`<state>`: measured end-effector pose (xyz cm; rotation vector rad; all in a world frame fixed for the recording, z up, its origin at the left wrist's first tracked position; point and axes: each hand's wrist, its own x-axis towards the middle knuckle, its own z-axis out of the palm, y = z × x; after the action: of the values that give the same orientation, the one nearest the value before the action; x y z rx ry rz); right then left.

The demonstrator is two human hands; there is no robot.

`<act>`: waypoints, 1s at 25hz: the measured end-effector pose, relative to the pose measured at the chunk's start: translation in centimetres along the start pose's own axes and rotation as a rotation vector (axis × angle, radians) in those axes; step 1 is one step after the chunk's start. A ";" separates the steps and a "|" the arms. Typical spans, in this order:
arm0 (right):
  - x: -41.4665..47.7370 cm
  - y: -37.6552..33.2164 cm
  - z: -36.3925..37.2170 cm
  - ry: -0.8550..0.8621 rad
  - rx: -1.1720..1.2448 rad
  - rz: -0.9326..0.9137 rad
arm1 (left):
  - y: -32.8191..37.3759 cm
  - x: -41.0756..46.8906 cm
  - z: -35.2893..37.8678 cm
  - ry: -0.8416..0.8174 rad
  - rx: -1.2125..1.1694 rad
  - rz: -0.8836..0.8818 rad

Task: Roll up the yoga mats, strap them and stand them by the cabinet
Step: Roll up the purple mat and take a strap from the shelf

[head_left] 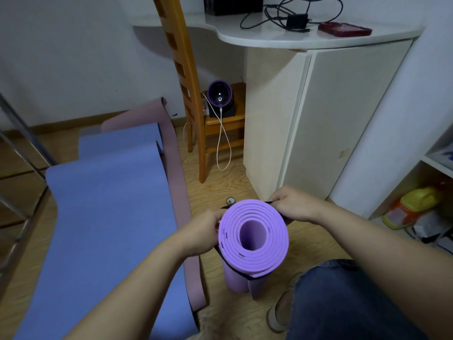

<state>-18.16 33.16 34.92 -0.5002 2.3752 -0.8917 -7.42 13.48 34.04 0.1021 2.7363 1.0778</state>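
A rolled purple yoga mat (pixel 253 256) stands on end on the wooden floor, its spiral end facing me. A black strap (pixel 284 218) runs around its upper part. My left hand (pixel 203 231) grips the roll and strap on the left side. My right hand (pixel 291 204) pinches the strap at the upper right of the roll. A blue mat (pixel 107 217) lies unrolled on the floor to the left, on top of a pink mat (pixel 175 168). The cream cabinet (pixel 318 114) stands just behind the roll.
A wooden chair (pixel 193 99) stands left of the cabinet, with a small purple device (pixel 220 95) and a white cable on its seat. Low shelves with bottles (pixel 416 204) are at right. My knee in jeans (pixel 343 303) is at bottom right. A metal frame (pixel 22 148) edges the left.
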 end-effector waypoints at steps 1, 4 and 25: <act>0.1 0.2 0.2 0.011 0.057 0.021 | -0.3 -0.1 0.0 0.010 -0.038 -0.060; 0.3 1.4 1.7 0.136 0.193 0.059 | -1.4 -0.2 0.9 -0.021 -0.120 -0.247; 7.1 6.1 8.3 0.166 0.623 0.378 | -9.8 3.1 5.4 0.054 -0.951 -0.594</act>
<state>-19.57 29.87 22.93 0.2664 2.0638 -1.4371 -9.22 10.34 22.96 -0.8068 1.7847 1.9763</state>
